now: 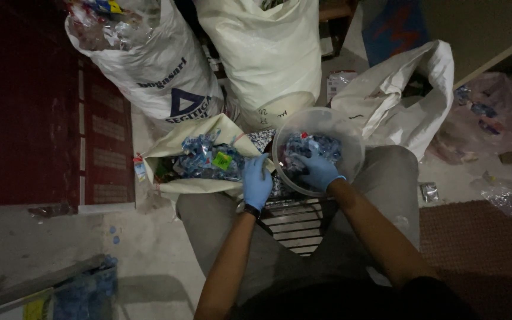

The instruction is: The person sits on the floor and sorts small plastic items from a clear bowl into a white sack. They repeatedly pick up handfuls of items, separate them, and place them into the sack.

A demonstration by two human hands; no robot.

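Both my hands wear blue gloves. My left hand (256, 182) rests at the mouth of an open cream sack (205, 133) filled with blue and clear plastic scraps (204, 159); whether its fingers hold anything I cannot tell. My right hand (318, 170) reaches inside a clear plastic bowl (349, 137) held over my lap, fingers down among blue plastic pieces (310, 145). A dark watch sits on my left wrist.
Two tall white sacks (161, 65) (268, 53) stand behind, a slumped white bag (404, 101) and a pinkish plastic bag (487, 115) at right. A slatted stool (294, 222) is between my knees. A red mat (481, 237) lies right, a dark red door left.
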